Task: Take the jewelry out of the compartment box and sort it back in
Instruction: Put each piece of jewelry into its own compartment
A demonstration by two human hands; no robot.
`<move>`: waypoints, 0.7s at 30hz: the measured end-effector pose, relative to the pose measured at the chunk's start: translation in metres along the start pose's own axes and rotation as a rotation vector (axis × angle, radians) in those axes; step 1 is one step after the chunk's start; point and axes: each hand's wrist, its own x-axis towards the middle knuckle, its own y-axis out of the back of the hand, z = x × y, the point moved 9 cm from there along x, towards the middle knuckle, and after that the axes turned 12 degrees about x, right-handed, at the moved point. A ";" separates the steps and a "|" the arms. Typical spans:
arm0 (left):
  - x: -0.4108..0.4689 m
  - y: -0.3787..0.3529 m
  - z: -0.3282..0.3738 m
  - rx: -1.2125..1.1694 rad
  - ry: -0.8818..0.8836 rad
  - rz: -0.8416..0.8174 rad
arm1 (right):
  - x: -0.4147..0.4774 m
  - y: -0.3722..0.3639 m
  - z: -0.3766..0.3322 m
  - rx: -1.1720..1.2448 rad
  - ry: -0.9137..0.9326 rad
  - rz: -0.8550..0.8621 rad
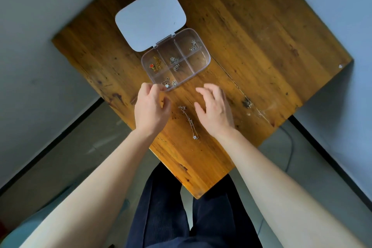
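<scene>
On the wooden surface, near its middle, sits the clear compartment box with its pale lid swung fully open and lying flat behind it. Five of its six cells hold small pieces: a gold chain with a red charm in the left cell, silver tangles in the others, while the cell at the right front looks empty. One silver chain with a small flower pendant already lies stretched out on the surface, between the two hands.

The left hand has its fingers curled at the box's near corner, seemingly pinching the rim or something fine there; I cannot tell which. The right hand hovers just beside the loose chain, fingers spread and holding nothing.

The main risk is the box itself: light and pinched at one corner, it could tip or skid and mix the pieces. The fine chains may also knot together when lifted, and a sweeping right hand could drag the loose chain toward the near edge.
</scene>
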 end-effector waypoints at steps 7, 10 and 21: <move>-0.055 -0.059 -0.016 0.253 -0.125 -0.257 | -0.064 -0.042 0.019 -0.014 -0.034 -0.152; -0.060 -0.064 -0.014 0.262 -0.100 -0.272 | -0.069 -0.040 0.014 0.037 0.029 -0.069; -0.039 -0.061 -0.006 0.323 -0.035 -0.234 | -0.062 -0.041 0.021 -0.002 -0.112 -0.171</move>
